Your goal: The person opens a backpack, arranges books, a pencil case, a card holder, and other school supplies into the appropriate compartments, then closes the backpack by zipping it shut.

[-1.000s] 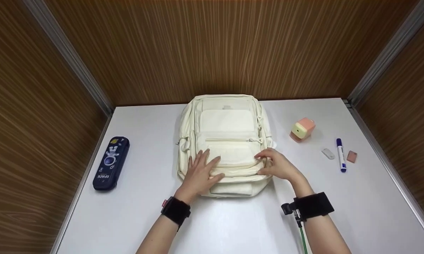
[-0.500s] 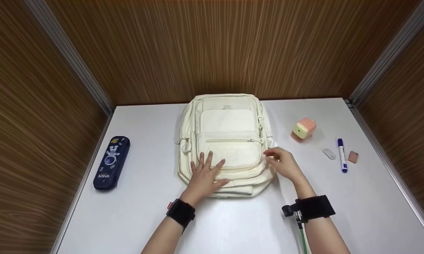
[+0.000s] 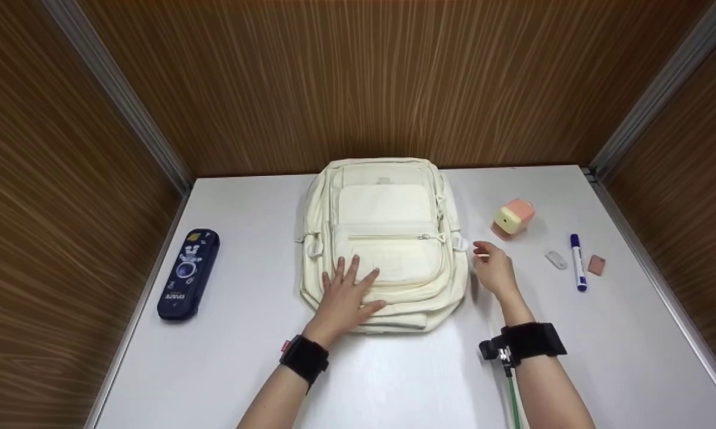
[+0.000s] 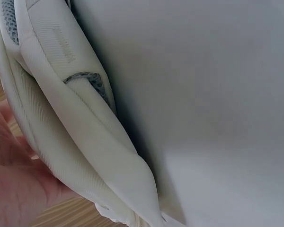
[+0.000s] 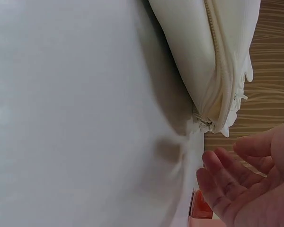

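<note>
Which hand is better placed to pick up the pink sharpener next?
Probably the right hand: it hangs open and free beside the backpack, nearer the pink sharpener, while the left hand presses flat on the backpack.

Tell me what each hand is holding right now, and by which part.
Nothing is held. The left hand lies flat with spread fingers on the front of the cream backpack. The right hand hangs open beside the backpack, touching nothing.

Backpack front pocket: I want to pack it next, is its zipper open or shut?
Shut: the front pocket zipper runs unbroken across the backpack, with no gap.
</note>
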A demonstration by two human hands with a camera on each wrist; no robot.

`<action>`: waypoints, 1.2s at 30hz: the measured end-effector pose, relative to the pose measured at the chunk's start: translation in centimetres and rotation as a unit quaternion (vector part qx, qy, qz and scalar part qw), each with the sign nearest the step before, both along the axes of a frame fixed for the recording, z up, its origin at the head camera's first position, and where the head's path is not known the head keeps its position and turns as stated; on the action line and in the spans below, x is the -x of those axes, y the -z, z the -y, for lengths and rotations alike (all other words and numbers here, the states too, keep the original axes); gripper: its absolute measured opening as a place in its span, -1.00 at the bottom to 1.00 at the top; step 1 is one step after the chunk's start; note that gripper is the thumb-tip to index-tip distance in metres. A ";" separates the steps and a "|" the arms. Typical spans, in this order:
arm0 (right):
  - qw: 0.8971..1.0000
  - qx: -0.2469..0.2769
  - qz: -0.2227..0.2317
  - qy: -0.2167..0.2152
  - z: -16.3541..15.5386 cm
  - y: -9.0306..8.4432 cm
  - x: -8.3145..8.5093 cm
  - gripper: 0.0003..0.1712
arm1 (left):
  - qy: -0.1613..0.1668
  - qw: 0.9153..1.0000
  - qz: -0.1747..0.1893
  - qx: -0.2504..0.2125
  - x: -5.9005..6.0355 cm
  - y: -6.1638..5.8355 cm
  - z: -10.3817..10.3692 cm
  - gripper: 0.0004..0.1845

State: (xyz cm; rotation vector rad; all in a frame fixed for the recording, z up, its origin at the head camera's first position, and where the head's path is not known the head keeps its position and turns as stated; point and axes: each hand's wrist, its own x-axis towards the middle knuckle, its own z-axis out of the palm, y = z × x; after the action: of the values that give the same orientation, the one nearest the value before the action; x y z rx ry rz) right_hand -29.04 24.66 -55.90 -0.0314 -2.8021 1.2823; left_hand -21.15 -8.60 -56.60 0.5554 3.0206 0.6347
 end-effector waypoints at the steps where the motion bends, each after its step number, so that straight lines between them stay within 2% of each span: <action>1: 1.000 -0.002 -0.001 -0.006 0.2 0.0 0.0 -0.55 | -0.002 1.000 0.001 -0.006 0.1 -0.1 0.1 -0.26; 4: 1.000 -0.007 -0.010 -0.023 1.1 -0.2 -0.1 -0.50 | -0.019 0.999 -0.016 -0.041 0.5 -0.4 0.9 -0.34; 6: 0.999 -0.019 -0.019 -0.032 1.9 -0.5 -0.3 -0.46 | -0.043 0.994 -0.053 -0.081 1.1 -0.6 1.7 -0.45; 9: 0.997 -0.047 -0.042 -0.037 3.2 -1.0 -0.7 -0.43 | -0.095 0.977 -0.131 -0.141 2.6 -0.8 3.3 -0.67; 11: 0.996 -0.061 -0.059 -0.041 4.1 -1.4 -0.9 -0.44 | -0.135 0.963 -0.159 -0.172 3.8 -0.9 4.5 -0.76; 12: 0.994 -0.069 -0.065 -0.045 4.5 -1.6 -1.0 -0.44 | -0.155 0.957 -0.161 -0.185 4.4 -0.8 5.2 -0.77; 14: 0.993 -0.077 -0.072 -0.062 5.4 -1.9 -1.2 -0.43 | -0.191 0.950 -0.137 -0.205 5.5 -0.8 6.5 -0.73; 17: 0.988 -0.087 -0.078 -0.100 6.6 -2.3 -1.4 -0.42 | -0.219 0.948 -0.056 -0.225 6.9 -0.5 8.2 -0.63; 20: 0.981 -0.100 -0.088 -0.143 7.6 -2.4 -1.6 -0.40 | -0.221 0.948 0.020 -0.226 8.0 -0.2 9.3 -0.54; 23: 0.970 -0.118 -0.102 -0.187 8.7 -2.4 -1.9 -0.39 | -0.212 0.947 0.060 -0.235 8.8 0.3 9.8 -0.49; 26: 0.957 -0.140 -0.110 -0.228 9.8 -2.3 -2.1 -0.38 | -0.208 0.943 0.070 -0.251 9.3 0.6 9.9 -0.48; 29: 0.946 -0.170 -0.099 -0.257 10.6 -2.2 -2.1 -0.35 | -0.208 0.939 0.061 -0.266 9.6 1.0 10.0 -0.48; 33: 0.936 -0.210 -0.070 -0.272 11.2 -2.0 -2.1 -0.34 | -0.201 0.937 0.054 -0.281 9.7 1.2 9.9 -0.51; 36: 0.933 -0.225 -0.053 -0.277 11.4 -1.8 -2.0 -0.34 | -0.202 0.934 0.061 -0.286 9.8 1.3 10.0 -0.51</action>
State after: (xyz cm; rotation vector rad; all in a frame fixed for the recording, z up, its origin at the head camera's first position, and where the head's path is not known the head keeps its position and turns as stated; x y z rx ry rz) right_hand -27.00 13.22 -54.09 0.8707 -3.0335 0.6178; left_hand -30.97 -18.56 -57.92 -0.1313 2.8130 1.5266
